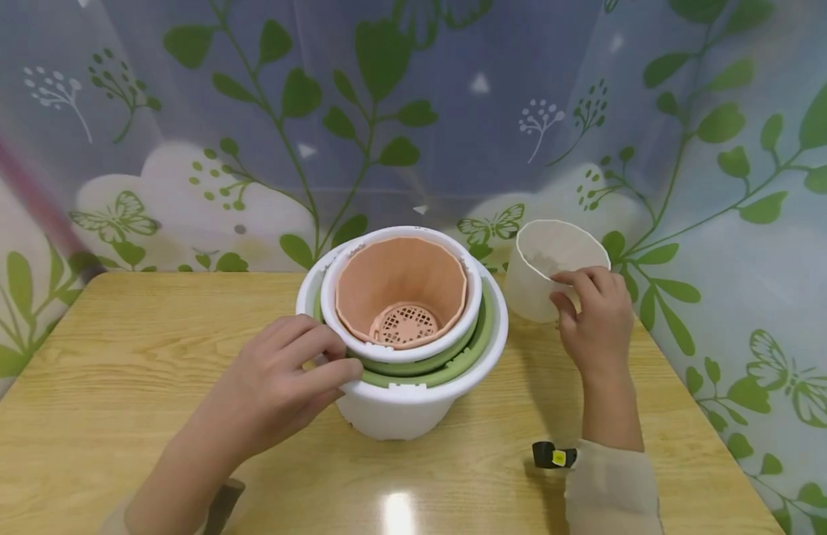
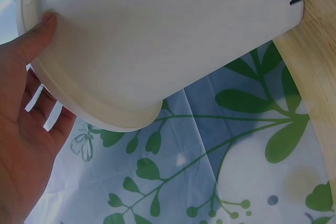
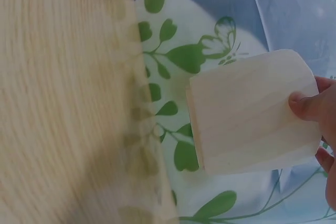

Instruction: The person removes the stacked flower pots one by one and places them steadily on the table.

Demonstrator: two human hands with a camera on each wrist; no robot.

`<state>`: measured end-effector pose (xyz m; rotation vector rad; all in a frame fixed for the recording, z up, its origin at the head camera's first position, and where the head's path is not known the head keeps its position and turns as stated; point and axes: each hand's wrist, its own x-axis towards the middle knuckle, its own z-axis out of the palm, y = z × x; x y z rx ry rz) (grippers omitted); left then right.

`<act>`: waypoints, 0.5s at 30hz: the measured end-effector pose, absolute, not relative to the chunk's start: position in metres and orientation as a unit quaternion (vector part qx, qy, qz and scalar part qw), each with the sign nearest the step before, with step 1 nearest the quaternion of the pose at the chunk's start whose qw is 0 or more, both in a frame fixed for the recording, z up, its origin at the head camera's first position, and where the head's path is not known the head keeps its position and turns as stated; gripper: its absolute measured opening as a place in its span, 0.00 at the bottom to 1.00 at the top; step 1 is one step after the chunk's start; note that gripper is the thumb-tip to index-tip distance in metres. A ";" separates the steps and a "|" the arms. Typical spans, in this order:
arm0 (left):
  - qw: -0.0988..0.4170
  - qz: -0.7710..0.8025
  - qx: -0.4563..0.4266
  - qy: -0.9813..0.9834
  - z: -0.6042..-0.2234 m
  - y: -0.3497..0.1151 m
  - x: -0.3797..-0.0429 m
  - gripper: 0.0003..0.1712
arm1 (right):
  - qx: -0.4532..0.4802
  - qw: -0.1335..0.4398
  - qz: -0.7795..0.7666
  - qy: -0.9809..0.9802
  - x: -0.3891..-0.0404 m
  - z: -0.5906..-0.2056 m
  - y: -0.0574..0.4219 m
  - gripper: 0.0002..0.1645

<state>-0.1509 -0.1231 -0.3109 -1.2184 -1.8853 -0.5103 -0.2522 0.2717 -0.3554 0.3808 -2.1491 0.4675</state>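
Observation:
A stack of nested plastic flowerpots stands on the table, with a large white pot (image 1: 400, 417) outermost. Inside it sit green pots (image 1: 463, 362), a smaller white pot (image 1: 475, 297) and an orange pot (image 1: 400, 271) with a perforated bottom. My left hand (image 1: 279, 379) holds the big white pot's rim at its near left side; the thumb lies against the white wall (image 2: 157, 40) in the left wrist view. Right of the stack, my right hand (image 1: 597, 319) pinches the rim of a translucent whitish pot (image 3: 252, 119), tilted, its base apart from the wood in the right wrist view.
The wooden table (image 1: 119, 371) carries the stack. A curtain (image 1: 453, 111) printed with leaves and butterflies hangs behind and along the right side. Near the right cuff is a black wrist device (image 1: 552, 455) with a yellow mark.

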 end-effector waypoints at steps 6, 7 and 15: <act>0.406 -0.201 -0.481 -0.751 -0.310 -0.123 -0.151 0.13 | 0.122 0.415 0.203 -0.878 -0.256 -0.366 0.283 0.14; 0.405 -0.201 -0.481 -0.751 -0.310 -0.123 -0.150 0.13 | 0.118 0.412 0.205 -0.880 -0.256 -0.368 0.285 0.14; 0.401 -0.199 -0.482 -0.753 -0.312 -0.124 -0.150 0.05 | 0.100 0.423 0.213 -0.875 -0.264 -0.380 0.300 0.15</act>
